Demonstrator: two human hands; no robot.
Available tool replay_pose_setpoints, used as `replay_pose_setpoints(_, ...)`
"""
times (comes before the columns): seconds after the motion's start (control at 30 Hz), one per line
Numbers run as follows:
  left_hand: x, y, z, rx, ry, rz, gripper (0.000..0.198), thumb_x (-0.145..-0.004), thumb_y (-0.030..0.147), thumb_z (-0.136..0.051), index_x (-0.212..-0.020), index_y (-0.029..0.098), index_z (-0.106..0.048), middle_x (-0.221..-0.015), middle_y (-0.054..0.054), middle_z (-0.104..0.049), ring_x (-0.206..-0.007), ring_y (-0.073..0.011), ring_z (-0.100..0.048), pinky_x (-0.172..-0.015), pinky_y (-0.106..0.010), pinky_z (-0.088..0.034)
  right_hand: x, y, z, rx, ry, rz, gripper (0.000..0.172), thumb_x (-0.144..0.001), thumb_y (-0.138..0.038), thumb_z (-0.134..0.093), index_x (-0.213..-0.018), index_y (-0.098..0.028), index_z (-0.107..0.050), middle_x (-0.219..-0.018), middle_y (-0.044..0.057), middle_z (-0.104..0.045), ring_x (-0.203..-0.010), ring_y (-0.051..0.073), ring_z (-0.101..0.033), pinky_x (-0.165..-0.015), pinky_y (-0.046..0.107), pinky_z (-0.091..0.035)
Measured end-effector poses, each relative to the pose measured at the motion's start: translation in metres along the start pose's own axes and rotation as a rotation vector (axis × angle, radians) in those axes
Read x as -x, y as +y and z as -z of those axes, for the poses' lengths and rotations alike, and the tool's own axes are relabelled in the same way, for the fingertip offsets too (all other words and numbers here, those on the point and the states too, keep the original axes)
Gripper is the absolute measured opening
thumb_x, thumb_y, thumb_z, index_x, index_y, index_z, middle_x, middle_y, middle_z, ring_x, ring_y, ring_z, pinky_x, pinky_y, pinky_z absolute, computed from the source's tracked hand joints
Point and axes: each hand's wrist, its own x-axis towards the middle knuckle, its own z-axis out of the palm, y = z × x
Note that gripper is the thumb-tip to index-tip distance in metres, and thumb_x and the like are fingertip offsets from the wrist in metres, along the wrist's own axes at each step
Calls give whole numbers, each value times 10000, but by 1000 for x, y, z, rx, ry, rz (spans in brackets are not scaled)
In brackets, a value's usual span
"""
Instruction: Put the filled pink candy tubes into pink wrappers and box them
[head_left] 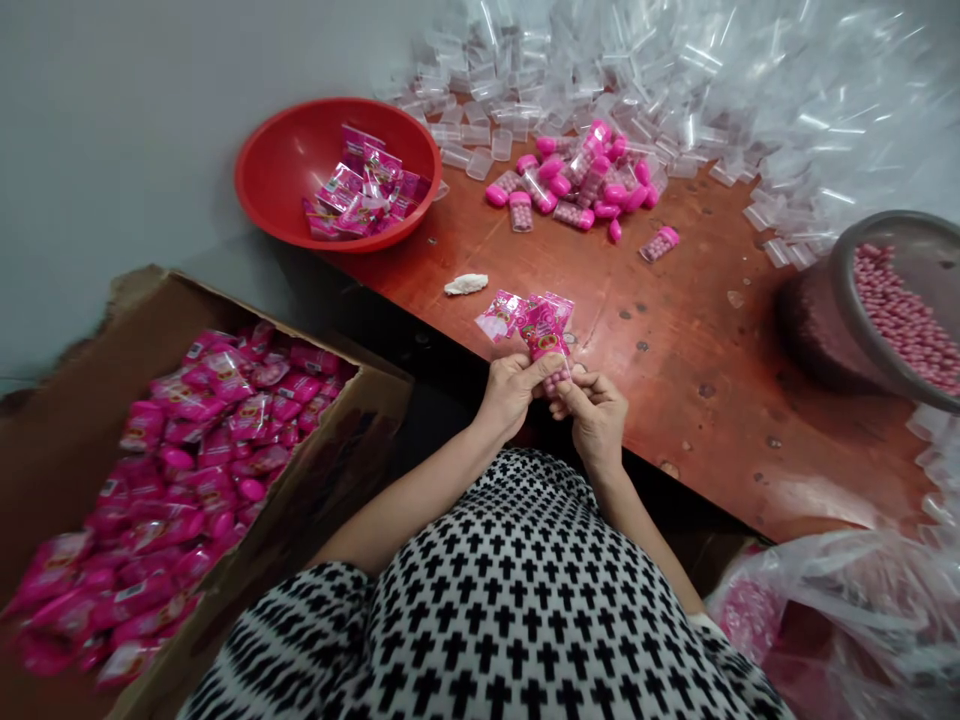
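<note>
Over the table's near edge, my left hand [512,393] and my right hand [598,405] meet around one small tube of pink beads [556,377] with a printed pink wrapper [543,330] at its upper end. Both hands are closed, thumbs and fingers pinching the tube and wrapper from either side. How far the wrapper covers the tube is hidden by my fingers. Just beyond it, more flat pink wrappers [501,314] lie on the wood. A crumpled white scrap [466,284] sits to their left.
Filled tubes with pink caps [585,180] are heaped farther back, before a large pile of clear tubes [675,80]. A red bowl [262,190] holds wrappers. A bucket [840,290] of pink beads stands right. On the left, a cardboard box [315,450] contains wrapped tubes.
</note>
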Motion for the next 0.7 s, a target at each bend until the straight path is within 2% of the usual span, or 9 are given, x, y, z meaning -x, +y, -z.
replay_pose_setpoints(0.17, 6, -4, 0, -29, -48, 2, 336, -568, 362, -837, -610, 91, -643, -519, 3, -566, -443, -82, -508, -445, -226, -435, 0, -2, -3, -31, 44, 2, 195, -664, -268, -773, -722, -163, -619, -567, -31, -677, -404, 84, -581, -385, 179, -476)
replay_pose_setpoints(0.27, 8, -5, 0, -9, -59, 28, 368, -561, 375, -839, -566, 99, -596, -502, 9, -545, -413, -89, -501, -425, -244, -437, 0, -6, -5, -72, 54, -46, 205, -632, -260, -777, -681, -160, -605, -538, -25, -670, -371, 77, -557, -354, 164, -438)
replay_pose_setpoints(0.37, 9, -5, 1, 8, -61, 32, 399, -564, 389, -839, -534, 109, -556, -514, -2, -559, -435, -93, -515, -439, -238, -447, -2, -9, -7, -99, 32, -114, 217, -604, -260, -777, -647, -158, -590, -549, -9, -680, -361, 69, -542, -335, 152, -411)
replay_pose_setpoints(0.47, 9, -3, 2, 130, -60, 15, 390, -598, 425, -822, -610, 114, -588, -577, -10, -597, -492, -90, -537, -492, -227, -458, -2, -8, -8, -84, 20, -135, 223, -595, -262, -777, -652, -165, -584, -518, -29, -658, -342, 66, -523, -320, 150, -394)
replay_pose_setpoints(0.57, 7, 0, 3, 210, -86, -25, 396, -638, 461, -798, -670, 113, -613, -633, -29, -631, -527, -91, -552, -525, -222, -443, 0, -7, -9, -67, 7, -131, 224, -609, -273, -769, -675, -174, -579, -511, -37, -653, -347, 76, -533, -322, 158, -401)
replay_pose_setpoints(0.7, 2, 2, 4, 155, -51, -24, 391, -579, 416, -843, -655, 99, -628, -610, -38, -638, -532, -101, -571, -525, -219, -442, 5, -8, -12, 25, 32, -38, 215, -657, -296, -758, -720, -179, -588, -559, -39, -667, -394, 79, -562, -373, 174, -457)
